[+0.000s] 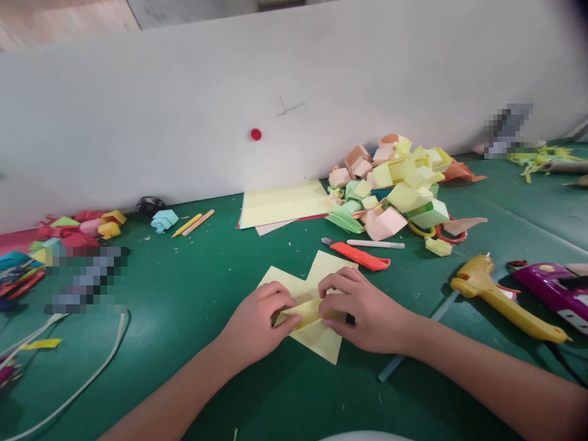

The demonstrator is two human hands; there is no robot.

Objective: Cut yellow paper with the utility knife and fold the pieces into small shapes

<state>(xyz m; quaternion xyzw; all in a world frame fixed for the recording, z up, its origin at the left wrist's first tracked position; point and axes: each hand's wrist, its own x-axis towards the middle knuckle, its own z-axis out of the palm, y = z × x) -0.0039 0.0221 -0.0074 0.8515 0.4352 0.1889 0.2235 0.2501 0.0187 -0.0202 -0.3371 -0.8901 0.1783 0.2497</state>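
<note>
A pale yellow sheet of paper [321,344], partly folded, rests on the green table between my hands. Its upper edge shows a V-shaped notch between two corners. My left hand [260,315] pinches the fold from the left, thumb below and fingers above. From the right, my right hand [361,309] grips the same fold with bent fingers. The fingers hide parts of the crease. Just beyond the paper lie an orange box cutter [361,255] and a white pen [375,244].
A heap of folded paper pieces [413,184] stands at the back right, beside stacked paper sheets [285,205]. Right of my arm are a yellow glue gun [509,300] with a glue stick [390,369] and a purple tool [551,288]. A white cable [110,361] curls at left.
</note>
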